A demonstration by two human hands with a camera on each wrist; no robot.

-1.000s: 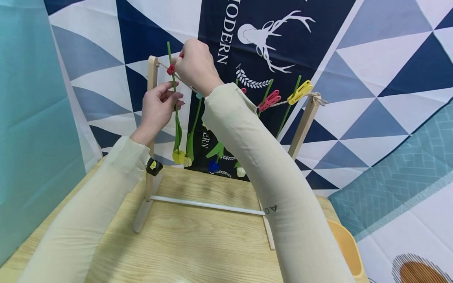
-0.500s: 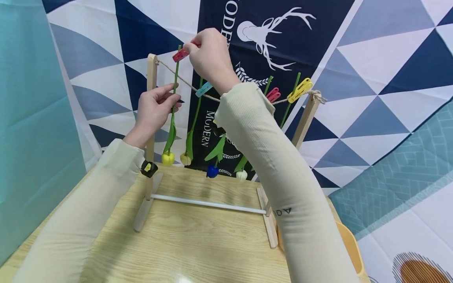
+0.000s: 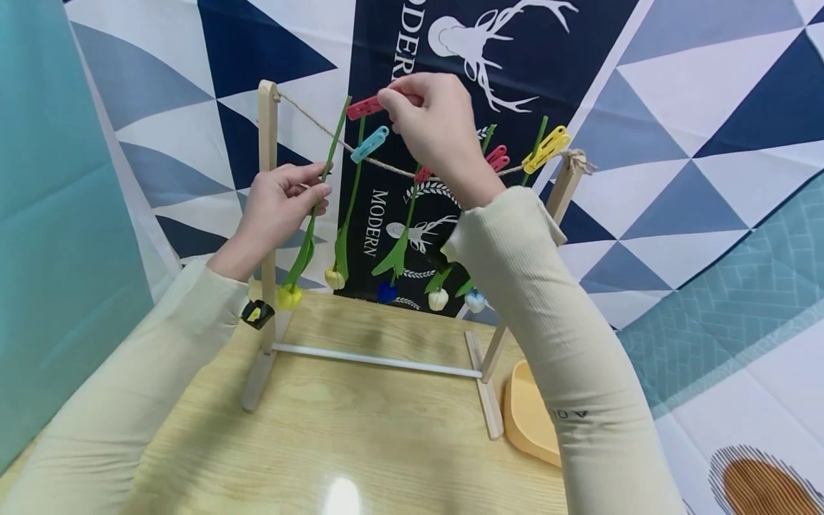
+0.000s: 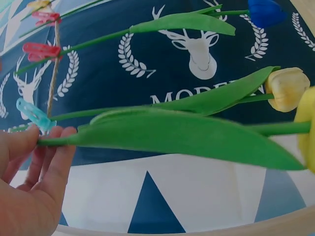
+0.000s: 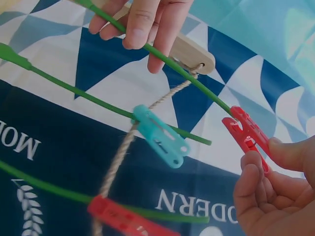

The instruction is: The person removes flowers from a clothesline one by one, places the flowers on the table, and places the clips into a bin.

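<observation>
My left hand point(image 3: 280, 204) pinches the green stem of a yellow tulip point(image 3: 290, 297), which hangs bloom down and tilted, in front of the rope point(image 3: 309, 118). In my right hand point(image 3: 438, 118) is a red clothespin point(image 3: 365, 107), pinched between thumb and fingers above the rope. The right wrist view has that clothespin's mouth at the top end of the tulip stem point(image 5: 187, 76); whether it bites the stem I cannot tell. A teal clothespin point(image 5: 160, 137) clips a pale yellow tulip point(image 4: 288, 88) to the rope just beside it.
The rope spans a wooden stand with a left post point(image 3: 267, 136) and right post point(image 3: 563, 187), joined low by a white bar point(image 3: 380, 360). Blue point(image 3: 387, 292) and white point(image 3: 438, 299) tulips hang farther right, near red and yellow point(image 3: 546, 149) clothespins. An orange tray point(image 3: 531, 415) sits at right.
My right hand has moved right with the red clothespin, away from the rope's left end. The yellow tulip's stem top leans right and its bloom has swung left. My left hand stays near the left post.
</observation>
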